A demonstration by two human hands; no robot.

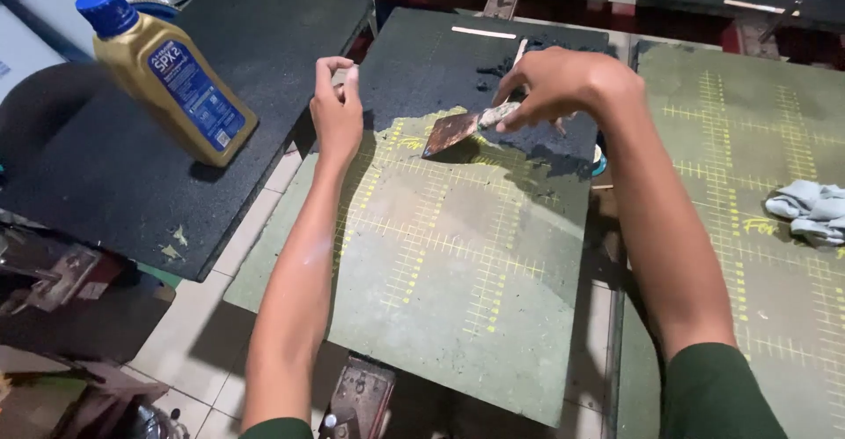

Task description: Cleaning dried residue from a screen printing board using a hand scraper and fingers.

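Here, right hand (550,87) fingers pinching rusty scraper (458,128) on green board (458,254), left hand (337,109) fingers curled together, gold bottle (167,73) left, blue label.

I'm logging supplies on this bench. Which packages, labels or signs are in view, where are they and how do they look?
Bottle: stands tilted on the black board at upper left; flat-sided, gold, with a blue screw cap.
Label: on the bottle's front; tall rectangle, blue with pale print.
Grid markings: yellow ruled lines on the green board under the hands; more on the board at right.
No screens or signs show.
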